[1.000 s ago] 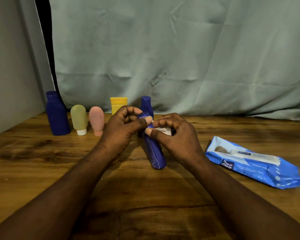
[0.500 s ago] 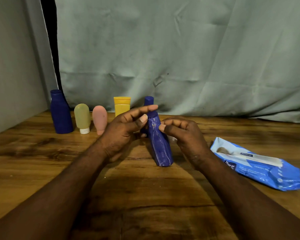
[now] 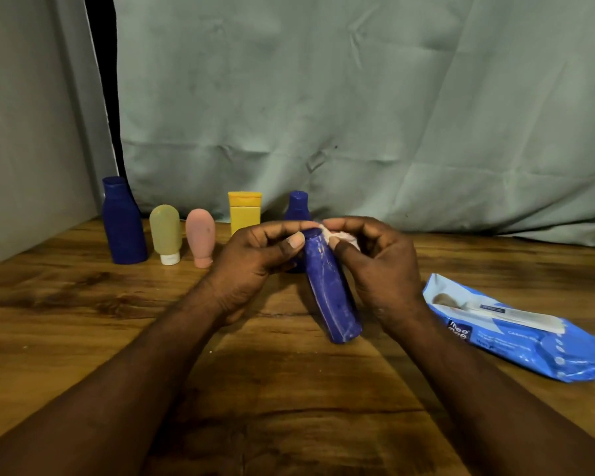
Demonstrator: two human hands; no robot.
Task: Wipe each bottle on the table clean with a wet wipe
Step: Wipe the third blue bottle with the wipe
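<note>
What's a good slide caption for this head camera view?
Left hand steadies a tilted blue bottle while the right hand presses a wet wipe against its cap.

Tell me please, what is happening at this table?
A person is wiping a blue bottle with a wet wipe. The left hand grips the tilted bottle near its top; the right hand holds the crumpled wipe against the cap. Behind, five more stand in a row on the table: a large dark blue bottle, a green tube, a pink tube, a yellow bottle and a small blue bottle. A pack of wipes lies to the right.
</note>
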